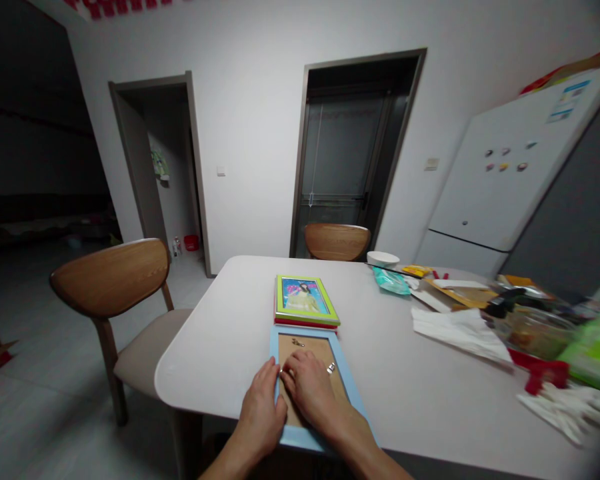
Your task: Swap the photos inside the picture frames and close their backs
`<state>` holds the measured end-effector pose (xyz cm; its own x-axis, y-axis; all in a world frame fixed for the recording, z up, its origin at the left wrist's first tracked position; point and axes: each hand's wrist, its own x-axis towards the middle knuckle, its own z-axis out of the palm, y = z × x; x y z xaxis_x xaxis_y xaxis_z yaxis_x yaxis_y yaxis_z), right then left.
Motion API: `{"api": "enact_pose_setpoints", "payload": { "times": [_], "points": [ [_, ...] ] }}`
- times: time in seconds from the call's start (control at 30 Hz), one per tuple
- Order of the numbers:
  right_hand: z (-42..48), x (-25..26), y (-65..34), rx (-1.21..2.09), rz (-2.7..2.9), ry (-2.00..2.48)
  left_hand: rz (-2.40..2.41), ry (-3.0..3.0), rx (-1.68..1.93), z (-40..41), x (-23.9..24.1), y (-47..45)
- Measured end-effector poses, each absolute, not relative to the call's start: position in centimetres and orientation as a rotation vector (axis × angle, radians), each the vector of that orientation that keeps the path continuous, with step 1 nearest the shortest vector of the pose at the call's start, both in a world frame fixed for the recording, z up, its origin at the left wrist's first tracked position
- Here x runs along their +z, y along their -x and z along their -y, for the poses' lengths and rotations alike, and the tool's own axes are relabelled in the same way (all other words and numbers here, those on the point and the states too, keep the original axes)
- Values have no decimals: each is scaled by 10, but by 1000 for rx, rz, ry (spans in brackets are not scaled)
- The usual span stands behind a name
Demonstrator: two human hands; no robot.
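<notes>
Lying face down at the near edge of the bench (215, 333), the blue frame (305, 330) shows its brown backing board (313, 347), which appears seated within the rim. The left hand (260, 413) rests flat over the frame's left rim. The right hand (313, 393) lies flat on the board, gripping nothing, fingertips meeting the left's. One metal tab (331, 367) shows beside it; whether the tabs are fastened cannot be told. Beyond, a green frame (306, 298) lies face up, seemingly complete.

Dim, soft indoor light (edges warped, corners dark).
</notes>
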<state>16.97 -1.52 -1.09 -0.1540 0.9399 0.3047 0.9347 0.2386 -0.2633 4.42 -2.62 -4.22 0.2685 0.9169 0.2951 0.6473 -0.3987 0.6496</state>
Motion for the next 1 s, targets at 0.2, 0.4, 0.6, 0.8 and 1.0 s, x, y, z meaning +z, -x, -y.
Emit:
{"api": "enact_pose_setpoints", "payload": {
  "times": [0.2, 0.4, 0.6, 0.8, 1.0],
  "points": [
    [9, -16, -174, 59, 2088, 1674, -1427, -2128, 896, 27, -41, -45],
    [-15, -13, -194, 36, 2028, 1753, -1453, -2120, 877, 28, -39, -45],
    [-43, -18, -207, 16, 1975, 1869, -1424, -2107, 898, 27, -40, -44],
    [-44, -23, -201, 17, 1993, 1860, -1432, -2114, 878, 27, -37, -43],
    [-42, -21, -202, 63, 2028, 1820, -1451, -2138, 859, 27, -36, -44]
  ]
}}
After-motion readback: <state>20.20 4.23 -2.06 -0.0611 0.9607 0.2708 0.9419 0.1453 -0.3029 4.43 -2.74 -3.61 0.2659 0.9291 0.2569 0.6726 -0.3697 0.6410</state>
